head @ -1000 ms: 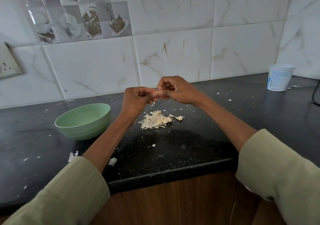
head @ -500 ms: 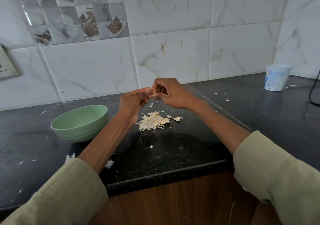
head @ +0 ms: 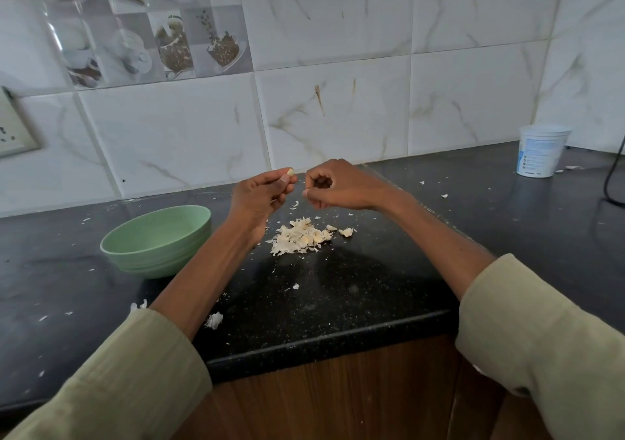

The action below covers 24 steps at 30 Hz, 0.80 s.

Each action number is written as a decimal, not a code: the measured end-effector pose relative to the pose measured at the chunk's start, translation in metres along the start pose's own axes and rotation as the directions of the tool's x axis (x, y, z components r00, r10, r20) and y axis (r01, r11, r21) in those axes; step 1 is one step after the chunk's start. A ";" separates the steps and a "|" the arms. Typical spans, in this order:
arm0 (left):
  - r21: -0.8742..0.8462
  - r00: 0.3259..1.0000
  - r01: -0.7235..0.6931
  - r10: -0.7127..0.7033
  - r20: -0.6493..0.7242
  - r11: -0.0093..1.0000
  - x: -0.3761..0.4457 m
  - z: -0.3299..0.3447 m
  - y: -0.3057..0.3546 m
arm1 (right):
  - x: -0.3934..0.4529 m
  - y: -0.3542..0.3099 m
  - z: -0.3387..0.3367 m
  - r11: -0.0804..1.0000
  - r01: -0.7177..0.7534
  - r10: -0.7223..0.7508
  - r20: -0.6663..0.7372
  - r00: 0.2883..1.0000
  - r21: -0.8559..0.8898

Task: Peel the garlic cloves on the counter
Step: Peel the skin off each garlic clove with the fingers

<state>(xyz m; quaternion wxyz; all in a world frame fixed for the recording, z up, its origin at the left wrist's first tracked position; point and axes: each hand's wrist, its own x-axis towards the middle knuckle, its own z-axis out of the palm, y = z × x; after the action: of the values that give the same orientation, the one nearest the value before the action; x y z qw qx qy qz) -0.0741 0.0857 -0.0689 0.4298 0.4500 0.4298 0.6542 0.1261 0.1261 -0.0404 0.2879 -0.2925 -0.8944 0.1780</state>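
The left hand (head: 260,196) pinches a garlic clove (head: 290,171) at its fingertips above the counter (head: 338,297) — the right hand (head: 333,185), curled and seemingly empty, is just right of it.

White tub (head: 542,151), rear right: blue label print, too small to read. No other text.

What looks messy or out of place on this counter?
Papery garlic skins lie in a loose heap on the dark counter, not in the green bowl beside it. Small flakes are scattered widely, some near the front edge and some by the white tub. Nothing looks damaged or tipped over.
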 end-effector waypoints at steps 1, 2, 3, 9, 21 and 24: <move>0.018 1.000 -0.012 0.011 0.006 1.000 0.000 0.000 0.000 | 0.000 0.001 0.000 1.000 0.010 -0.010 -0.008 1.000 -0.003; 0.039 1.000 -0.024 0.024 0.012 0.999 0.000 0.000 -0.001 | 0.000 0.002 -0.001 1.000 0.022 -0.022 -0.014 1.000 -0.001; 0.067 0.999 -0.039 0.038 0.016 0.997 -0.001 0.000 -0.001 | -0.001 0.003 -0.002 0.999 0.033 -0.033 -0.017 0.999 0.004; 0.391 0.978 -0.205 0.202 0.049 0.897 -0.004 0.003 -0.003 | 0.006 0.006 -0.001 0.997 0.080 -0.081 -0.207 0.975 -0.011; 0.366 0.973 -0.222 0.227 0.031 0.904 -0.008 0.003 -0.003 | 0.009 0.003 -0.001 0.992 0.063 -0.033 -0.262 0.964 0.108; 0.383 0.962 -0.264 0.271 0.036 0.885 -0.009 0.005 -0.002 | 0.008 0.002 -0.002 0.986 0.059 -0.014 -0.275 0.961 0.155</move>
<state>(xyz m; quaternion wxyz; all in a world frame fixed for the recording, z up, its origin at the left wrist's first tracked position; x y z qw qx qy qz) -0.0672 0.0786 -0.0716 0.2350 0.5743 0.4874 0.6143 0.1227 0.1324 -0.0367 0.4346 -0.2732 -0.8340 0.2024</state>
